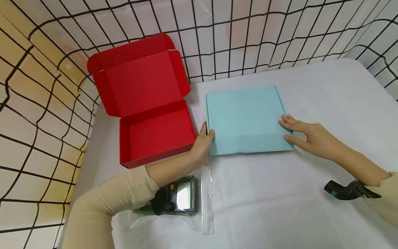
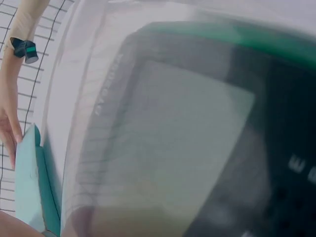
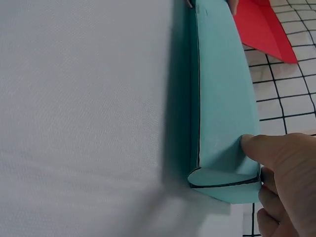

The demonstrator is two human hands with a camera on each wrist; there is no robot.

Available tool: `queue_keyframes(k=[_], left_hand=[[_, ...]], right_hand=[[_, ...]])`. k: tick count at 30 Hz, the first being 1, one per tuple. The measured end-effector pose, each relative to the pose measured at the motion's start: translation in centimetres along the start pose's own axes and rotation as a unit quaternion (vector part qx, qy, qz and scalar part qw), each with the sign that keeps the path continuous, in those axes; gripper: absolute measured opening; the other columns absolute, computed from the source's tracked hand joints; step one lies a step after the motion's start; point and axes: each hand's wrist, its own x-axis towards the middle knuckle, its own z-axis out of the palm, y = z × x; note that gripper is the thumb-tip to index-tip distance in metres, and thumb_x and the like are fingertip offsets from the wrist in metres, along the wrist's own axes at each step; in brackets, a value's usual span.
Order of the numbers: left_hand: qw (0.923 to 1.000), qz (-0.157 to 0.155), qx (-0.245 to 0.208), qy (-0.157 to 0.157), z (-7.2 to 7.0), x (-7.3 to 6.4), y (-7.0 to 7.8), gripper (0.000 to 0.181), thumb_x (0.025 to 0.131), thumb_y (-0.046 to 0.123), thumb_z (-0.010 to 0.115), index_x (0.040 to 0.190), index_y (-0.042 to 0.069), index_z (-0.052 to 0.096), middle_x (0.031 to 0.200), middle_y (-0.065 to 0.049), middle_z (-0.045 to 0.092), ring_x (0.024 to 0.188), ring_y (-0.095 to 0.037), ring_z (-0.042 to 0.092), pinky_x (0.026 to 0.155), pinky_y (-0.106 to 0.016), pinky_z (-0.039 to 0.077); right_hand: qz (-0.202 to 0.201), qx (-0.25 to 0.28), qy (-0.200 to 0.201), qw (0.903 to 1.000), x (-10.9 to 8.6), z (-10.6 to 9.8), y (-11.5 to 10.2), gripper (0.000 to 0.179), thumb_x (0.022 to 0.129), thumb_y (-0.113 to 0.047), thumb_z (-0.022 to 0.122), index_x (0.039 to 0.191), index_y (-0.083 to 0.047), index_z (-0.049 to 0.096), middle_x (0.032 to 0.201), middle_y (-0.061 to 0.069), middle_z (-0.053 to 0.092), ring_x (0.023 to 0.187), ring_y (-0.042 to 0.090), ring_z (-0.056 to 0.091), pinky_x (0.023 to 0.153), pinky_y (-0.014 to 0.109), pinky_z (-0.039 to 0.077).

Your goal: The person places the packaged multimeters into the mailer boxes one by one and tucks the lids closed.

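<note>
Device [image 2: 182, 138] with a pale screen, inside a clear bag [image 1: 207, 214], fills the left wrist view; by the head view it lies on the white table [image 1: 255, 207], under the left forearm.

Blue box [image 1: 245, 114]: lid down, flat side up, right of the red box [image 1: 160, 133], whose lid stands raised. Black wire grid [image 1: 212, 26] behind both.

Left hand [image 1: 202, 145]: clamped on the blue box's left end, thumb over the edge, forefinger along the side; remaining fingers hidden. Right hand [image 1: 314, 138]: at the opposite end near the front corner, thumb apart from the fingers, pinching the corner by the right wrist view. How firmly, cannot tell.

Step in hand, as I read it: steadying or placing the blue box two-handed. Next move seems to call for even pressure from both ends, box kept level, left forearm clear of the bag.
</note>
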Motion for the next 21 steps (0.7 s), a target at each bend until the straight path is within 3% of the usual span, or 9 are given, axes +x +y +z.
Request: queue_keyframes(k=[1,3,5,7,10,12,16,21], left_hand=[[1.0,0.001,-0.007,-0.002,-0.02,0.0,0.02,0.06,0.098,0.023,0.037,0.147,0.02,0.004,0.152,0.003,0.006,0.135,-0.018,0.012,0.109,-0.041,0.024],[0.9998,0.004,-0.016,-0.006,-0.05,-0.02,0.01,0.06,0.098,0.022,0.037,0.147,0.02,0.003,0.152,0.003,0.006,0.135,-0.018,0.012,0.11,-0.042,0.024],[0.9998,0.007,-0.016,-0.008,-0.05,-0.04,0.04,0.061,0.098,0.022,0.037,0.147,0.019,0.003,0.152,0.003,0.006,0.136,-0.017,0.012,0.11,-0.041,0.023],[0.9998,0.007,-0.016,-0.008,-0.02,-0.03,0.06,0.061,0.098,0.021,0.037,0.147,0.019,0.002,0.152,0.003,0.006,0.136,-0.018,0.012,0.11,-0.041,0.024],[1.0,0.003,-0.004,0.0,0.05,-0.01,0.1,0.062,0.098,0.021,0.038,0.147,0.018,0.002,0.152,0.001,0.005,0.136,-0.018,0.011,0.11,-0.04,0.023],[1.0,0.001,0.005,0.005,0.09,-0.03,0.15,0.062,0.097,0.021,0.038,0.147,0.016,0.002,0.153,0.0,0.005,0.137,-0.019,0.01,0.11,-0.039,0.023],[1.0,0.005,0.008,0.003,0.15,-0.06,0.14,0.062,0.097,0.02,0.038,0.147,0.016,0.001,0.153,0.0,0.004,0.137,-0.018,0.01,0.11,-0.039,0.023],[0.9999,0.011,0.006,0.001,0.1,-0.08,-0.01,0.062,0.097,0.02,0.039,0.147,0.016,0.002,0.153,0.001,0.005,0.136,-0.018,0.01,0.11,-0.039,0.023]], right_hand=[[0.0,-0.006,0.0,1.0,0.03,-0.02,-0.05,0.057,0.083,-0.02,0.066,0.136,-0.014,0.043,0.14,0.01,0.039,0.129,-0.009,0.02,0.091,0.035,0.04],[-0.002,-0.014,0.0,0.9999,0.08,-0.1,-0.17,0.057,0.083,-0.02,0.066,0.135,-0.013,0.044,0.14,0.01,0.04,0.129,-0.008,0.021,0.09,0.022,0.043],[-0.001,-0.021,-0.002,0.9998,0.09,-0.21,-0.31,0.056,0.083,-0.02,0.065,0.135,-0.013,0.044,0.14,0.01,0.04,0.129,-0.007,0.022,0.084,0.01,0.038],[-0.003,-0.031,-0.005,0.9995,0.11,-0.28,-0.46,0.056,0.083,-0.02,0.065,0.134,-0.011,0.045,0.14,0.01,0.041,0.131,0.0,0.026,0.084,0.01,0.037],[-0.013,-0.051,-0.005,0.9986,0.2,-0.22,-0.62,0.055,0.083,-0.019,0.066,0.133,-0.008,0.047,0.138,0.012,0.042,0.13,0.016,0.035,0.092,0.029,0.043],[-0.028,-0.066,0.003,0.9974,0.28,-0.1,-0.64,0.055,0.081,-0.017,0.068,0.131,-0.006,0.049,0.136,0.015,0.044,0.126,0.028,0.041,0.086,0.043,0.043],[-0.045,-0.083,0.012,0.9955,0.37,-0.17,-0.65,0.055,0.077,-0.015,0.071,0.127,-0.004,0.052,0.132,0.017,0.048,0.119,0.034,0.047,0.084,0.047,0.045],[-0.07,-0.114,-0.005,0.9911,0.71,-0.6,-1.03,0.056,0.074,-0.011,0.072,0.125,0.0,0.053,0.129,0.021,0.05,0.115,0.038,0.05,0.082,0.049,0.047]])
